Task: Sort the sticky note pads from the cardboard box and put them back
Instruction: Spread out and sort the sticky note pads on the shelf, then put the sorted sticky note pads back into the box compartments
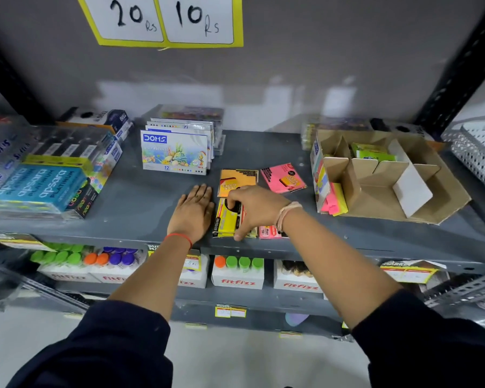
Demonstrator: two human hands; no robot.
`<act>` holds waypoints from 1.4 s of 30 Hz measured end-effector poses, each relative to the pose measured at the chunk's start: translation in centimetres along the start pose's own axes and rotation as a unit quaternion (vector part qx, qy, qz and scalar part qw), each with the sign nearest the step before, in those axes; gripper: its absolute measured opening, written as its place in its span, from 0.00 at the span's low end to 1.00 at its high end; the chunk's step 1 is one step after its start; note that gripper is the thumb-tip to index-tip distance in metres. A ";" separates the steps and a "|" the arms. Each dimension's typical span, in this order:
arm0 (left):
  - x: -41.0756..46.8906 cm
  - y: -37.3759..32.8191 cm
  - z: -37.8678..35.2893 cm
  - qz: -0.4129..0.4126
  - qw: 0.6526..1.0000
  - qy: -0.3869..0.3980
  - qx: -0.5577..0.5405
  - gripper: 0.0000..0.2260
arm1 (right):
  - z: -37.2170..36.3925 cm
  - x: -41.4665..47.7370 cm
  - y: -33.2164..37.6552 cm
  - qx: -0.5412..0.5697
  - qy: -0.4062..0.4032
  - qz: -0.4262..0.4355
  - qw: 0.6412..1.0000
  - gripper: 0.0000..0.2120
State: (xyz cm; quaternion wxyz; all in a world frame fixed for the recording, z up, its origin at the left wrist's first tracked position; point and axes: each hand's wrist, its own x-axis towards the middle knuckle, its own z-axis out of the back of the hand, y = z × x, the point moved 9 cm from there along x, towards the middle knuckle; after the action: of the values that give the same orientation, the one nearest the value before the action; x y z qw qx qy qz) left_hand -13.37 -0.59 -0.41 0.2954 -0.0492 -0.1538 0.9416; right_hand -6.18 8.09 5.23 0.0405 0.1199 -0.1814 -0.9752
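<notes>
Fingers of right hand (252, 208) curl over yellow sticky note pad (226, 222) near shelf (140, 200) front edge, thumb at its near end. Left hand (193, 212) flat, fingers spread, holding nothing. Pad likely light, stiff, wrapper slick; pinch by opposite edges.

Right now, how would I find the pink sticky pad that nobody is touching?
Look at the grey shelf with the open cardboard box on its right side. Just left of that box, a pink pad lies flat and slightly turned. It lies alone, beyond the right hand, beside the orange pad.
</notes>
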 end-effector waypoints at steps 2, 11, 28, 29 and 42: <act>0.0 0.0 0.0 0.000 1.000 0.003 -0.003 0.21 | -0.6 0.1 -0.1 -0.021 -0.004 -0.006 1.000 0.31; -0.2 0.1 0.8 0.019 0.996 -0.038 -0.074 0.20 | 6.7 0.0 -6.6 -0.001 -0.135 -0.093 0.986 0.27; -0.7 0.7 1.5 0.030 0.993 -0.078 -0.085 0.16 | 7.8 -0.9 -11.9 0.031 -0.216 -0.285 0.933 0.32; -0.6 0.6 1.4 0.026 0.994 -0.071 -0.073 0.16 | 7.9 -1.5 -11.4 0.044 -0.221 -0.283 0.932 0.32; -2.1 -0.4 0.6 0.016 1.000 -0.023 -0.011 0.21 | -0.6 -6.4 -7.7 -0.009 -0.088 -0.299 0.950 0.41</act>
State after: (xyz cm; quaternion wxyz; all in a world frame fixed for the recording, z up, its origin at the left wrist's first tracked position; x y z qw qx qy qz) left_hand -11.53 -1.64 0.30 0.2762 -0.0330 -0.1702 0.9453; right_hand -0.16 15.86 3.31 -0.2680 0.0819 -0.1310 -0.9510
